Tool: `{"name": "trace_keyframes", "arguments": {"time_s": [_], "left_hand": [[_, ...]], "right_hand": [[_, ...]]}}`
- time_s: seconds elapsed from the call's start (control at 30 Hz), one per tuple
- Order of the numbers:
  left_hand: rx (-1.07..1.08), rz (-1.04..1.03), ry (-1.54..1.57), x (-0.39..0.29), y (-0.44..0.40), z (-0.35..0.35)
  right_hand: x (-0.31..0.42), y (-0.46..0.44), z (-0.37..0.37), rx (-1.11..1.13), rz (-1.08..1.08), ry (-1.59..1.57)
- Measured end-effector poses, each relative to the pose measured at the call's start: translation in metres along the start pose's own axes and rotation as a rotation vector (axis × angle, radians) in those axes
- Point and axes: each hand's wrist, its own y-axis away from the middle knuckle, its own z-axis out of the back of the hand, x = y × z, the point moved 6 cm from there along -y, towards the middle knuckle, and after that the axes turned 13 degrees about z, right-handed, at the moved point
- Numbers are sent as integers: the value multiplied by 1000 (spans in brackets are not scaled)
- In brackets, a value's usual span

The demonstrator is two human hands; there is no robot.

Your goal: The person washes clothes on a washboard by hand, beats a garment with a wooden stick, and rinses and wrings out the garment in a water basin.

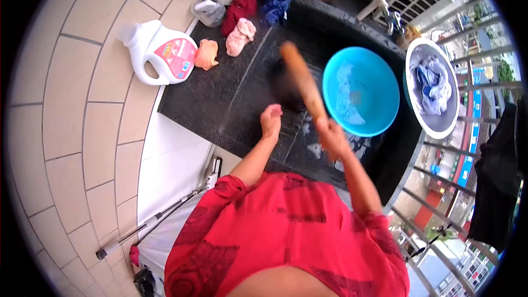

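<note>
My right hand [333, 138] is wrapped round the handle of a wooden laundry beater [300, 74], which is smeared by motion. The beater slants up and left over a dark bundle, apparently cloth [281, 85], on the black stone washing slab [242, 115]. Left of that bundle, my left hand [271, 122] has its fingers curled in. Whether anything is inside them is hidden. Close to the beater's right side stands a round blue basin [360, 91] holding water with some suds.
A white detergent jug [159, 55] lies at the slab's left edge, near orange [207, 55], pink [240, 37], dark red [238, 14] and blue cloths [276, 3]. A grey-white basin of laundry [433, 85] sits right, by the railing [467, 118]. A tap [391, 19] is behind.
</note>
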Motion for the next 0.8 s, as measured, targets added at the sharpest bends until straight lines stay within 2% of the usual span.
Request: {"name": "trace_keyframes", "arguments": {"time_s": [0.07, 0.13, 0.17, 0.2, 0.27, 0.33, 0.37, 0.43, 0.53, 0.6, 0.63, 0.67, 0.73, 0.77, 0.8], "left_hand": [[-53, 60, 161, 0, -1, 11], [-116, 128, 301, -4, 8, 19], [-159, 154, 352, -7, 13, 21], [-161, 155, 353, -7, 13, 19], [-205, 114, 350, -8, 17, 20], [-213, 60, 337, -5, 17, 21], [-214, 32, 311, -3, 13, 20], [-199, 1, 276, 0, 1, 19], [-167, -52, 161, 2, -4, 21], [-166, 87, 217, 7, -19, 21], [-172, 73, 181, 3, -23, 20], [-175, 79, 180, -1, -28, 18], [-179, 98, 88, -16, -42, 12], [-198, 19, 17, -19, -57, 11], [-196, 8, 19, -31, -68, 8]], "right_hand": [[77, 14, 23, -48, 169, -28], [138, 29, 31, -139, 413, -189], [157, 32, 30, -151, 608, -220], [138, 24, 20, -149, 608, -219], [72, 9, 0, -364, 935, -202], [-20, 3, -28, -221, 540, 326], [-15, 2, -24, -222, 544, 323], [-26, 0, -28, 126, -84, 134], [49, 4, 2, 63, 55, -49], [110, 17, 25, -98, 261, -184], [130, 20, 34, -174, 401, -277], [156, 21, 38, -228, 626, -310], [120, 8, 29, -402, 774, -305], [65, 3, 11, -421, 640, -298], [-4, 2, -8, -402, 471, -4]]}}
